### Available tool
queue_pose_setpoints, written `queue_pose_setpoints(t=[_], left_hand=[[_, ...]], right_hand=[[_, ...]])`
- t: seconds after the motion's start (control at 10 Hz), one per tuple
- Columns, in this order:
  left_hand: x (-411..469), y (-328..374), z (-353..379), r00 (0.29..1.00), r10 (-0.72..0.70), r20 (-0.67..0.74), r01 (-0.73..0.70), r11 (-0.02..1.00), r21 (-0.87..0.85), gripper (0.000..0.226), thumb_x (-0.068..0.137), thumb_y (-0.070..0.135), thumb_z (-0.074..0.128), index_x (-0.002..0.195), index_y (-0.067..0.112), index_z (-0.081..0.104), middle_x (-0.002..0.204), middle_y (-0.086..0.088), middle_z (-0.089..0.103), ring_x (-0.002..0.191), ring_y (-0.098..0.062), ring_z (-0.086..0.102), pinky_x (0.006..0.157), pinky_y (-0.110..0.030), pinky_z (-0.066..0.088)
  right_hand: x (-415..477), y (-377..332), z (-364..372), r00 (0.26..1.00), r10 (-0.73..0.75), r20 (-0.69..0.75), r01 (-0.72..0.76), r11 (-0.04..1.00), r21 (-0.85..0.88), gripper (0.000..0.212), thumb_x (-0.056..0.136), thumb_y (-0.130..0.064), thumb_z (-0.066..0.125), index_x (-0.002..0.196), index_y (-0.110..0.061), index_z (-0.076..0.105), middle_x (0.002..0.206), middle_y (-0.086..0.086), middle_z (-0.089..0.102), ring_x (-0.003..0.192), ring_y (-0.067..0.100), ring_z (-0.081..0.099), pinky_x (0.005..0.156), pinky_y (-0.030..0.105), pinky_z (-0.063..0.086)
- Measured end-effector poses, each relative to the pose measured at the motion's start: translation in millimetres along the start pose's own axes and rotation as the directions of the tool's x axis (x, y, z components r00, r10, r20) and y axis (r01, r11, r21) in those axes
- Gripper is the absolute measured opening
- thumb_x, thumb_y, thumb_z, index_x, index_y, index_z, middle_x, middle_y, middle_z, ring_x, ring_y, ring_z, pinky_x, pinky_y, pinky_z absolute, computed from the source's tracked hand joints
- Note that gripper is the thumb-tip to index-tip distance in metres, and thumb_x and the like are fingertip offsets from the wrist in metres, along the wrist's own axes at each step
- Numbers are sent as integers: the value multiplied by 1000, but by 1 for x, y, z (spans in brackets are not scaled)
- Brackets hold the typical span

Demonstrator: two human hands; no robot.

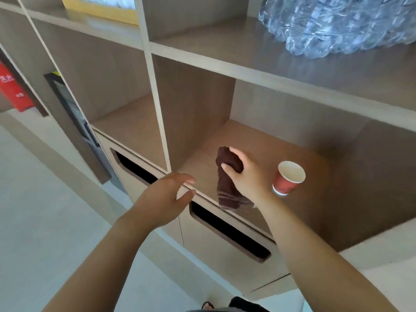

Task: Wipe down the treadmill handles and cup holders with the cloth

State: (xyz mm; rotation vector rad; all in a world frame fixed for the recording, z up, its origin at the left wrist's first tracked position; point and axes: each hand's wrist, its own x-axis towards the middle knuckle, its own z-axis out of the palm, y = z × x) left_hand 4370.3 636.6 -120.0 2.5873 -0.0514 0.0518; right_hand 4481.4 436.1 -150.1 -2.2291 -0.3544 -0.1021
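A dark brown cloth [226, 185] hangs from my right hand [245, 174], which is closed around its upper part just above a wooden shelf [258, 149]. The cloth's lower end droops past the shelf's front edge. My left hand [164, 199] hovers in front of the shelf edge, to the left of the cloth, fingers apart and holding nothing. No treadmill, handles or cup holders are in view.
A red paper cup [288, 177] stands on the same shelf, right of my right hand. A pack of plastic bottles [337, 23] sits on the shelf above. Below are cabinet doors with dark cut-out handles [227, 233]. A red extinguisher [13, 88] stands far left.
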Motion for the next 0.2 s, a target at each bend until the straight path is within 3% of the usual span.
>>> queue_pose_setpoints(t=[0.1, 0.2], left_hand=[[19, -6, -6, 999, 25, 21, -25, 1000, 2, 30, 90, 35, 50, 119, 30, 55, 119, 10, 60, 94, -1, 49, 80, -21, 41], [31, -9, -17, 998, 46, 34, -46, 999, 1, 31, 90, 32, 50, 120, 30, 55, 120, 9, 59, 96, -7, 58, 87, -31, 49]], right_hand=[[22, 9, 2, 992, 78, 95, -63, 987, -150, 51, 88, -43, 57, 137, -34, 42, 145, -3, 41, 132, 16, 39, 101, 30, 34], [22, 10, 8, 998, 53, 22, -48, 981, -190, 48, 89, -44, 57, 134, -36, 45, 147, -2, 41, 134, 17, 37, 103, 31, 34]])
